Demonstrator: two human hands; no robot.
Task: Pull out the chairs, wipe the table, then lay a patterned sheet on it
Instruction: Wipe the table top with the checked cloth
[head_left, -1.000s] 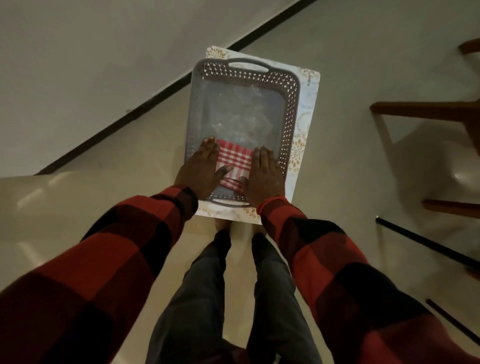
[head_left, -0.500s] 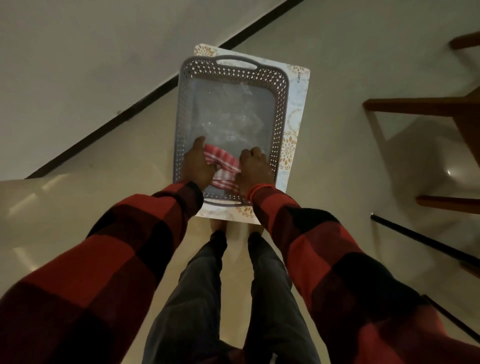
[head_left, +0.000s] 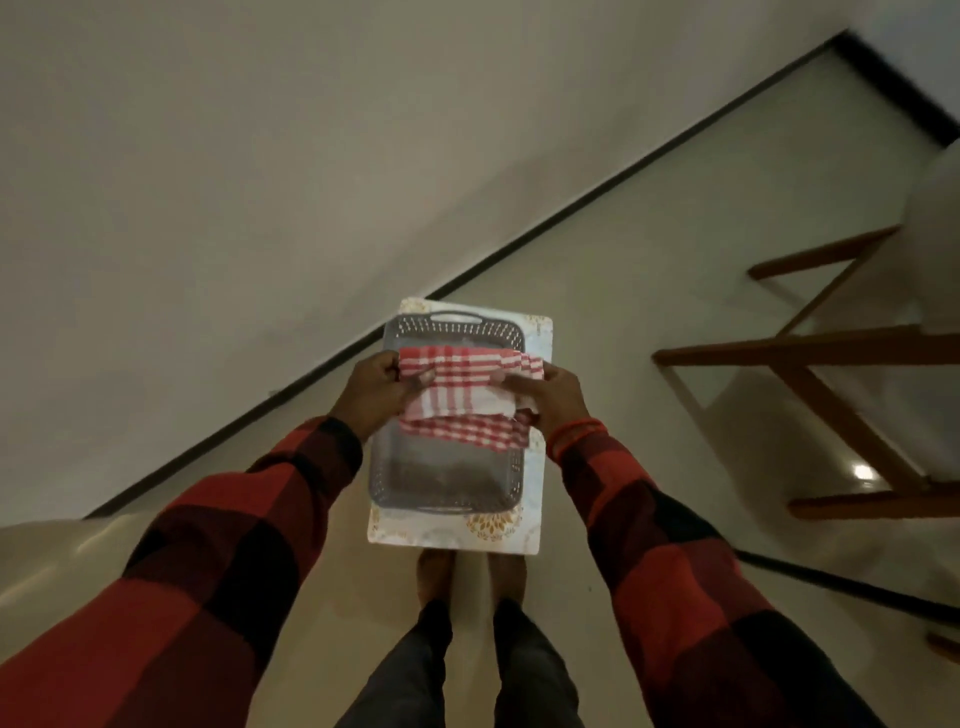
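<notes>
**Checked cloth held over the basket**

Nearest the camera were the person's dark trousers (head_left: 457, 670) and bare feet (head_left: 470, 574), planted on the pale floor (head_left: 649, 291). Both arms, in red-and-black checked sleeves (head_left: 249, 551), reached forward. The left hand (head_left: 371, 392) had its fingers curled round one end of a red-and-white checked cloth (head_left: 465, 395), and the right hand (head_left: 553, 397) gripped the other end — fingers folded onto the fabric, an orange band at the wrist. The cloth hung between the two hands, partly folded in layers, raised above a grey perforated basket (head_left: 447, 483); whether its lowest fold touched the basket was hard to tell in the dim light. The basket sat on a white patterned sheet (head_left: 493, 527), which lay flat on the floor just beyond the toes. Further off to the right stood wooden chair legs (head_left: 810, 379), and past the basket a dark strip ran along the foot of the wall (head_left: 234, 156).
</notes>
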